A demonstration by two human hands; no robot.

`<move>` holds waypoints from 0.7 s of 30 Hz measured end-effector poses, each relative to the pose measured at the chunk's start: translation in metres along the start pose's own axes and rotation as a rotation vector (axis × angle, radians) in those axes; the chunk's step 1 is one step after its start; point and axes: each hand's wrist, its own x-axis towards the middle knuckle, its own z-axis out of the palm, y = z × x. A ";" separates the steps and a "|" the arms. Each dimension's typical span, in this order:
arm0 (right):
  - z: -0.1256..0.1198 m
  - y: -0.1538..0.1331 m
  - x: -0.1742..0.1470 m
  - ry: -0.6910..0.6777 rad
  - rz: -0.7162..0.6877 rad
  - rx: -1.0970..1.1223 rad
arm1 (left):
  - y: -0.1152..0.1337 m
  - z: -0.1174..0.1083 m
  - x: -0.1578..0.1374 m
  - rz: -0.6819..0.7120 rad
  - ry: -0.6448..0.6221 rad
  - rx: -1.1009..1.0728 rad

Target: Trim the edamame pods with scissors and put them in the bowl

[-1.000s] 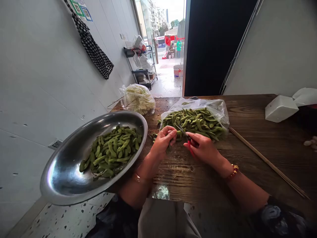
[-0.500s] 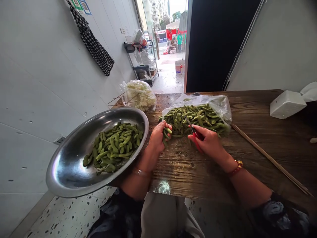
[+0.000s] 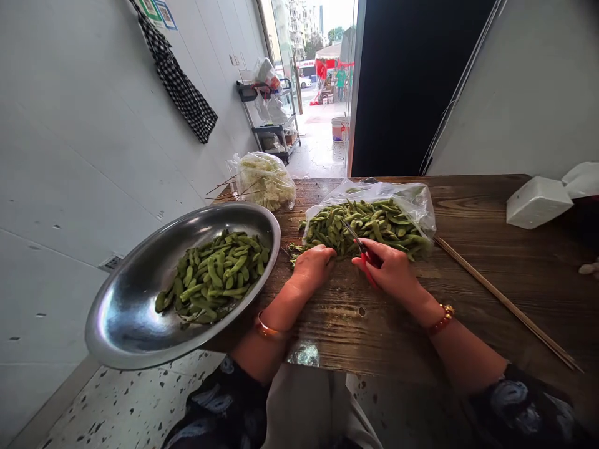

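Green pods (image 3: 367, 218) lie heaped at the mouth of a clear plastic bag (image 3: 416, 198) on the wooden surface (image 3: 468, 274), just beyond both hands. Second lot: bowl pods (image 3: 218, 271), gathered toward the near-right part of the tilted metal bowl (image 3: 115, 327), left of the hands.

Left hand (image 3: 314, 267): low over the surface at the near-left edge of the heap, back of hand up. Fingers curl downward with their tips hidden; cannot tell whether they are together or closed on a pod. Loose scraps (image 3: 296, 248) lie just beside the knuckles.

Right hand (image 3: 394, 268): fingers clamped on the red-handled scissors (image 3: 365, 259), blades pointing up and leftward over the near edge of the heap. Gap between the blades too fine to read. The two hands are apart, with the scissors on the side facing the left hand.

Handling notes (judgement): a single pod pinched near its middle, end projecting past the fingertips, should give the blades a clean approach. Blade tips are best aimed away from the left fingers, and brought together only with the pod held firm. Slender, curved pods may roll or twist under a loose pinch. Short closing strokes near the pivot should give more control than the tips. Risks: nicked fingers, pods cut too deep, scraps mixing back into the heap.
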 end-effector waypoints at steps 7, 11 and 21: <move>-0.003 -0.002 0.001 -0.008 0.017 0.018 | 0.000 -0.009 0.002 0.023 0.184 -0.515; -0.006 -0.004 0.003 -0.054 0.042 0.100 | 0.002 -0.016 -0.001 -0.101 0.114 -0.933; -0.005 -0.005 0.002 -0.172 0.013 0.146 | 0.012 -0.020 -0.005 0.029 0.041 -0.892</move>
